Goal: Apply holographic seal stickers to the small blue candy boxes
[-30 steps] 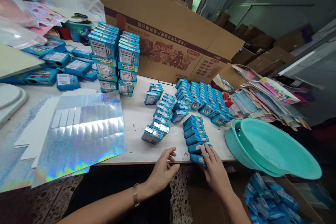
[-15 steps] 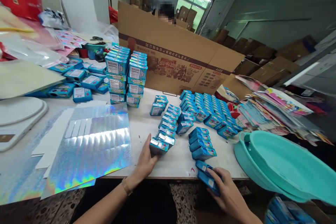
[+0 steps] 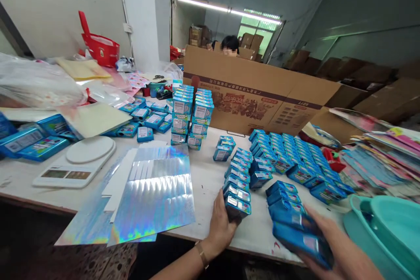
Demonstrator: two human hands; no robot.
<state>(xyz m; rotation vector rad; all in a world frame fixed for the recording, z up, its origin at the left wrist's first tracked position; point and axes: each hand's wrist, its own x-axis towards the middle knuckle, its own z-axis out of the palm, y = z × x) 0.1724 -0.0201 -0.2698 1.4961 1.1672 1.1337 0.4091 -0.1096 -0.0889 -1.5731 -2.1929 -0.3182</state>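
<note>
My left hand (image 3: 221,225) is curled round the nearest small blue box (image 3: 238,205), at the front end of a row of upright boxes (image 3: 238,170) on the table. At the right, my right hand (image 3: 343,245), smeared by motion, grips blue boxes (image 3: 303,243), two by the look of it. They are tilted and close against the near end of a short row of blue boxes (image 3: 282,192). What my right fingertips do behind the boxes is hidden. Printed labels show on the tops of the left row.
Stacked blue boxes (image 3: 183,116) stand mid-table, with a dense block of them (image 3: 302,157) at right. A cardboard sheet (image 3: 259,92) rises behind, a person's head above it. Shiny film sheets (image 3: 157,201), a white scale (image 3: 77,170) and turquoise basins (image 3: 364,227) flank my hands.
The camera view has swung left, so everything sits further right and lower. My right hand has brought its boxes up to the short row. My left hand stays at its row's front.
</note>
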